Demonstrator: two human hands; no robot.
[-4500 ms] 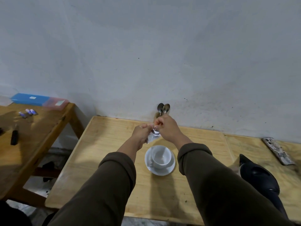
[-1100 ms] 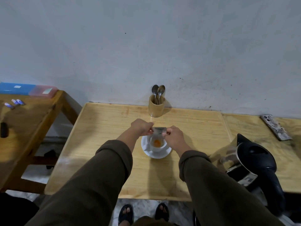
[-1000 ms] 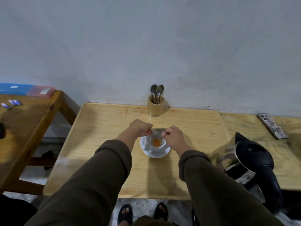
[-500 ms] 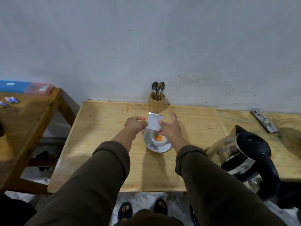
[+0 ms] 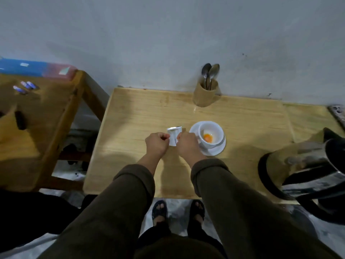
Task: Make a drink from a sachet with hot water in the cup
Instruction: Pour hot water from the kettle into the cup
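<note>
Pinching a white sachet (image 5: 174,136) between them, the left hand (image 5: 157,143) and right hand (image 5: 187,143) hover above the desk (image 5: 130,116), sachet upright, left of the cup (image 5: 211,135) holding orange powder.

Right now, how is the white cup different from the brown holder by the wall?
The white cup sits on a saucer; the brown holder stands straight on the table. The cup holds orange powder; the holder holds two spoons. The cup is wide and low; the holder is taller and narrower. Both stand upright and open-topped.
</note>
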